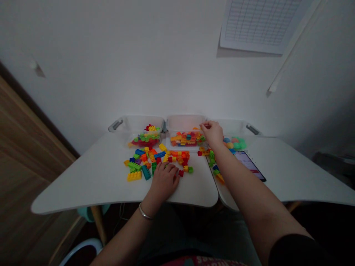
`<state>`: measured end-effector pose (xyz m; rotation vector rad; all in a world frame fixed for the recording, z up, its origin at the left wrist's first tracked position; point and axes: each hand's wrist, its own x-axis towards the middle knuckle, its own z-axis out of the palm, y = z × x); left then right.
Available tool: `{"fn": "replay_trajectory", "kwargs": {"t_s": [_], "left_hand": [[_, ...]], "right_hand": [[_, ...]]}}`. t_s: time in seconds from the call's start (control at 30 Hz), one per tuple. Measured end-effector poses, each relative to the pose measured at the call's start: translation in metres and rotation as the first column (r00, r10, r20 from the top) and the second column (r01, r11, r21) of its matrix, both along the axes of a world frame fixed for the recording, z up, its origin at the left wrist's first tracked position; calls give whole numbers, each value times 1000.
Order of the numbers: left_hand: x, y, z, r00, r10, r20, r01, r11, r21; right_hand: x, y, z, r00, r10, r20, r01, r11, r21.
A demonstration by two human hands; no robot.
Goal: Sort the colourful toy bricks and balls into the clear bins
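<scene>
Plastic building bricks (155, 160) lie loose in a wide scatter of yellow, green, blue, orange and red on the white table (83, 192), closest to the person seated there. The left hand (164, 181), a thin bangle (145, 212) at its wrist, rests at the near edge of that scatter with the fingers curled downward; whether they close on a brick, I can't tell from here. A smaller line of bricks (212, 162) runs beside the right forearm (238, 184), with a phone (249, 165) lying just to its right. Farther off, the right hand (213, 133) hangs at the rim of the middle tub (184, 123), fingertips pressed together in a pinch, though what they pinch is hidden. That tub and the left tub (122, 125) each hold a pile of bricks, the right tub (233, 125) holds colored balls (233, 143), and many bricks are out on the table.
</scene>
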<state>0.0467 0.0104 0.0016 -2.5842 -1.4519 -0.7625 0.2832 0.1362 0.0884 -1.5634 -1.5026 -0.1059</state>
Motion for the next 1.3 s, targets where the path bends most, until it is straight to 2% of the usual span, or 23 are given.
{"fn": "replay_trajectory", "kwargs": {"t_s": [0.17, 0.27, 0.37, 0.47, 0.57, 0.63, 0.73, 0.83, 0.9, 0.97, 1.1, 1.2, 1.3], "left_hand": [[0, 0, -1, 1000, 5, 4, -5, 1000, 4], [0, 1, -2, 1000, -2, 9, 2, 1000, 8], [0, 1, -3, 1000, -1, 5, 1, 1000, 8], [0, 1, -3, 1000, 7, -4, -7, 1000, 6], [0, 2, -3, 1000, 6, -20, -6, 1000, -1], [0, 2, -2, 1000, 5, -25, -5, 1000, -5], [0, 1, 0, 1000, 4, -24, -4, 1000, -7], [0, 0, 2, 1000, 2, -30, -2, 1000, -15], [1, -1, 2, 999, 3, -32, -4, 1000, -17], [1, -1, 2, 1000, 5, -29, -6, 1000, -13], [1, 0, 2, 1000, 2, -30, -2, 1000, -8], [1, 0, 2, 999, -3, -37, 3, 1000, -8], [0, 0, 2, 999, -3, -36, 3, 1000, -9]], "right_hand": [[-1, -3, -3, 955, -59, 289, 96, 989, -114], [0, -5, -2, 947, -28, 321, 81, 985, -154], [4, -4, -1, 968, 41, 246, 2, 985, -172], [12, -4, 4, 993, 99, 61, -87, 982, -170], [20, -9, 8, 985, 109, -135, -121, 989, -83], [24, -17, 7, 970, 138, -202, -146, 989, -22], [26, -35, -4, 946, 184, -267, -178, 983, 48], [25, -55, -24, 934, 209, -290, -194, 978, 81], [23, -67, -37, 957, 216, -196, -215, 976, 25], [18, -77, -48, 976, 219, -18, -220, 972, -81], [1, -86, -64, 941, 184, 285, -108, 959, -263], [-11, -84, -74, 898, 167, 408, -39, 952, -304], [-16, -79, -83, 877, 120, 465, 22, 957, -289]]}}
